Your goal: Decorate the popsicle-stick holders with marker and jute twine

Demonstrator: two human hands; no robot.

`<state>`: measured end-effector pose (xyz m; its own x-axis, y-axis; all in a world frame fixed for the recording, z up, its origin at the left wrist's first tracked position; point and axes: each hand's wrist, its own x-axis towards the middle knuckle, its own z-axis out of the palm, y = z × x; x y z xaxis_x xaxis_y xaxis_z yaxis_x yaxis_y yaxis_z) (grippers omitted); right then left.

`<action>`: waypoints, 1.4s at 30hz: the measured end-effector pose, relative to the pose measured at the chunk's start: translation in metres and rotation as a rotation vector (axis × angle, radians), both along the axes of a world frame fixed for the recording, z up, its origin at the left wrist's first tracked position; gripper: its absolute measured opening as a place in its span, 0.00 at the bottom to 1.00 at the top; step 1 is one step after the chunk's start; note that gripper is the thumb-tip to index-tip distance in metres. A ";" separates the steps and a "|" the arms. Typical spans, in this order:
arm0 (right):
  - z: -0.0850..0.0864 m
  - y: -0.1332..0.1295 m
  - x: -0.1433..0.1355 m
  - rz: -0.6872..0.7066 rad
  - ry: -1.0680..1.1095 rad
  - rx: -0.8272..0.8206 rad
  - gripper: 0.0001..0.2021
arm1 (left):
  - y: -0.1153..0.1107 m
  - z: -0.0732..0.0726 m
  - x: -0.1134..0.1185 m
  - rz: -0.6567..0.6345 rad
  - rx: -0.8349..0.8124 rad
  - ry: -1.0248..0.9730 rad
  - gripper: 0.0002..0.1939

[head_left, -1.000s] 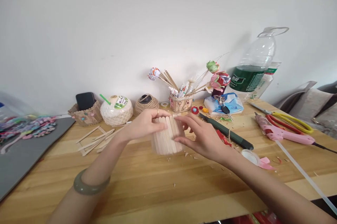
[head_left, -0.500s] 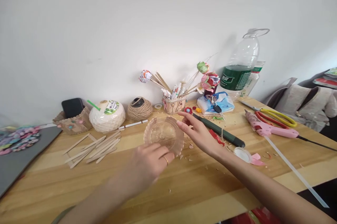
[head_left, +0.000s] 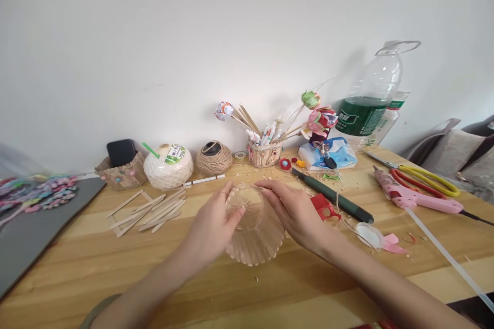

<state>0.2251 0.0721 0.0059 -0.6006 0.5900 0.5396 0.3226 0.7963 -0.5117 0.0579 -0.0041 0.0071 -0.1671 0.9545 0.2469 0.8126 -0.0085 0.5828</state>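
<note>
A see-through round container [head_left: 252, 246] with a ribbed wall and scalloped edge is tilted above the table, its round base facing away from the table and its scalloped edge towards me. My left hand [head_left: 216, 215] grips its left side, the thumb lying across the base. On the opposite side, my right hand [head_left: 295, 210] closes around the upper right of the base, fingertips at its far edge. A thin strand seems to show by the right fingertips, but I cannot make it out. Wooden craft sticks [head_left: 154, 210] lie loose to the left of my left hand.
A ball of twine [head_left: 214, 158], a white coconut [head_left: 168, 167] and a stick-covered pen holder [head_left: 266, 154] line the wall. To the right lie a dark green cutter-like tool [head_left: 335, 195], a pink glue gun [head_left: 424, 197], scissors [head_left: 432, 178] and red scraps [head_left: 322, 208]. Small wood bits dot the table.
The container has been tipped so its base faces up and its scalloped edge points nearer me. My right hand has closed on it; my left has shifted from its near edge to its left side.
</note>
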 end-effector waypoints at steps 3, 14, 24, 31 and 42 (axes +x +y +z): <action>0.001 0.000 -0.001 -0.039 0.005 -0.082 0.13 | -0.005 0.002 0.010 0.001 -0.013 0.053 0.23; 0.003 -0.003 -0.011 -0.112 0.069 -0.138 0.15 | -0.012 -0.006 0.021 -0.008 0.081 0.263 0.28; 0.006 -0.002 -0.014 -0.213 0.024 -0.123 0.15 | -0.013 -0.005 0.026 -0.034 0.094 0.351 0.29; 0.007 -0.002 -0.017 -0.252 -0.007 -0.071 0.14 | -0.014 -0.009 0.025 -0.063 0.151 0.403 0.29; 0.007 -0.003 -0.020 -0.312 -0.082 0.017 0.15 | -0.015 -0.005 0.031 -0.068 0.092 0.482 0.29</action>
<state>0.2047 0.0687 0.0133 -0.4340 0.7438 0.5083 0.5927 0.6606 -0.4607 0.0885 -0.0191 0.0019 0.0492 0.9300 0.3644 0.9853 -0.1050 0.1350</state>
